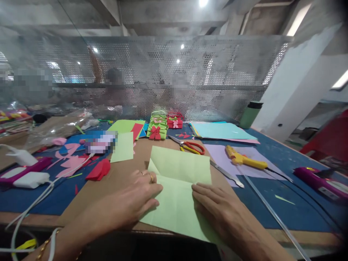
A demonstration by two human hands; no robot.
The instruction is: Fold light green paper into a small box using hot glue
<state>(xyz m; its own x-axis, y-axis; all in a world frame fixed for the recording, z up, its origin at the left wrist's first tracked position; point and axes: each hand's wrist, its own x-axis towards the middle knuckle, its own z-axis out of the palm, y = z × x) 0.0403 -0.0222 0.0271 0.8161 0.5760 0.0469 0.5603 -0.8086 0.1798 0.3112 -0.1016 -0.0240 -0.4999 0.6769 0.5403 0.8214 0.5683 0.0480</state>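
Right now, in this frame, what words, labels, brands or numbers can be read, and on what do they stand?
No text can be read in this view.
Light green sheet under the left hand and right hand: plain, no print.
Purple case at the right edge: pale panel, too blurred to read.
Yellow glue gun: no legible marking.
Pixelated patch at left: unreadable.

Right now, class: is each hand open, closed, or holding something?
Left hand: open, pressing down on the green paper, gripping nothing.
Right hand: open, flat on the same paper.

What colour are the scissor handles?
Red with yellow, on the metal scissors, seen in head view.
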